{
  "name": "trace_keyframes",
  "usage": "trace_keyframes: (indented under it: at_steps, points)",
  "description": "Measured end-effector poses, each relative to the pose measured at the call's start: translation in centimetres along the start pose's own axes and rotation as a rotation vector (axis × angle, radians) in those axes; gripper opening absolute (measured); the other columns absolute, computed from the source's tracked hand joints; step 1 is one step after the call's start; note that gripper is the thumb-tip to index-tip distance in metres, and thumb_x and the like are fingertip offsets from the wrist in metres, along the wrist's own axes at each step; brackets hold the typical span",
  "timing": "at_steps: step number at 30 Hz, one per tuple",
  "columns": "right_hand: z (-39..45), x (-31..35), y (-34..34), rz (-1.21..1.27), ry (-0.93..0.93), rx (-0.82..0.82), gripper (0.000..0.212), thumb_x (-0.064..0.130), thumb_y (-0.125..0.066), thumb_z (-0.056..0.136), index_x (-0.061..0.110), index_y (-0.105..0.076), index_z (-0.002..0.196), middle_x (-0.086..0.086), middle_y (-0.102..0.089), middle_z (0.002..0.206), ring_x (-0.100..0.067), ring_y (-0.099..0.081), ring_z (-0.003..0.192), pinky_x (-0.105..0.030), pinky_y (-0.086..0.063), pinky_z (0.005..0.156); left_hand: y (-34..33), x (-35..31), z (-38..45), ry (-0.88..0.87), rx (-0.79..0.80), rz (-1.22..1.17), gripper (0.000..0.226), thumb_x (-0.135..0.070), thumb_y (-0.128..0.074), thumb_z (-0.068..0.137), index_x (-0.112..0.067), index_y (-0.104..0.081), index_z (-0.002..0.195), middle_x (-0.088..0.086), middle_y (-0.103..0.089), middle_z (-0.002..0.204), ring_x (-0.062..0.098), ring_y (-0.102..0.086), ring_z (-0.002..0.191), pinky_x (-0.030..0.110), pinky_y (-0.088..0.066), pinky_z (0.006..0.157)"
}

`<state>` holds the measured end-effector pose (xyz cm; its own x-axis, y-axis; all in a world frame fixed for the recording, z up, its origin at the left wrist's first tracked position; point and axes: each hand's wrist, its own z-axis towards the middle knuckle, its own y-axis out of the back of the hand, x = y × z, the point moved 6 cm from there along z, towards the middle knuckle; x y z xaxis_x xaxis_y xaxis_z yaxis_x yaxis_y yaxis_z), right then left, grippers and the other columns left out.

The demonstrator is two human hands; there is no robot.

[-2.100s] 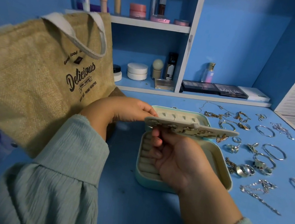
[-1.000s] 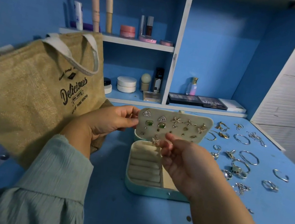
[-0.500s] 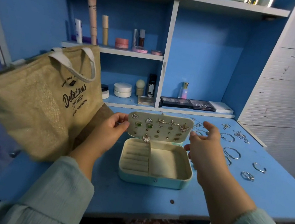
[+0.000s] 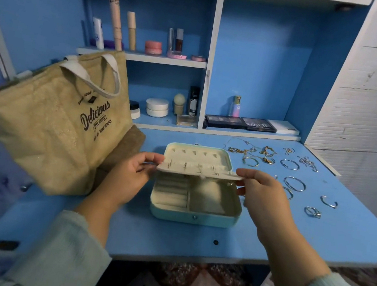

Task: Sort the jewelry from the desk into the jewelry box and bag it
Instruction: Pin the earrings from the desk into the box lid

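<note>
Mint-green, with a cream velvet lining, the rectangular jewelry box (image 4: 195, 200) sits open near the front of the blue worktop (image 4: 166, 239), between the two hands. The left hand (image 4: 130, 178) pinches one end of the cream earring panel (image 4: 199, 171) and the right hand (image 4: 262, 195) pinches the other, holding it nearly flat above the tray with the stud posts pointing up. Tilting it or letting an end slip could shake loose earrings into the tray or onto the worktop, judging by how lightly it is held. Beyond, to the right, silver bangles, rings and gold chains (image 4: 294, 183) lie unsorted close to the right wrist, where a sweep might scatter them. The tan jute bag (image 4: 56, 120) leans at the left, liable to slump.
</note>
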<state>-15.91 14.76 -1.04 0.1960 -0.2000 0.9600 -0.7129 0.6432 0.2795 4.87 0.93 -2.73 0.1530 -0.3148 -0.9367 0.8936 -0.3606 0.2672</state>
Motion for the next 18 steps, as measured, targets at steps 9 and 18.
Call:
trace_keyframes:
  at_steps: [9,18]
  points:
    - [-1.1,-0.2,0.3,-0.119,0.068,0.034,0.019,0.023,-0.045,0.094,0.026,-0.064,0.097,0.009,-0.062,0.086,-0.012,-0.057,0.077,-0.031,-0.044,0.069,0.4,0.0,-0.7,0.061,-0.070,0.051,0.035,-0.005,-0.051,0.091,-0.037,-0.065,0.090,-0.017,-0.069,0.088,0.009,-0.060,0.098,0.036,-0.042,0.102]
    - [-0.8,0.0,0.3,-0.156,0.077,0.048,0.016,0.018,-0.047,0.094,0.020,-0.063,0.092,0.004,-0.057,0.075,-0.010,-0.046,0.059,-0.026,-0.037,0.054,-0.1,-0.3,-1.0,0.086,-0.044,0.102,0.028,-0.011,-0.053,0.092,-0.036,-0.065,0.089,-0.012,-0.067,0.101,0.006,-0.059,0.101,0.027,-0.043,0.095]
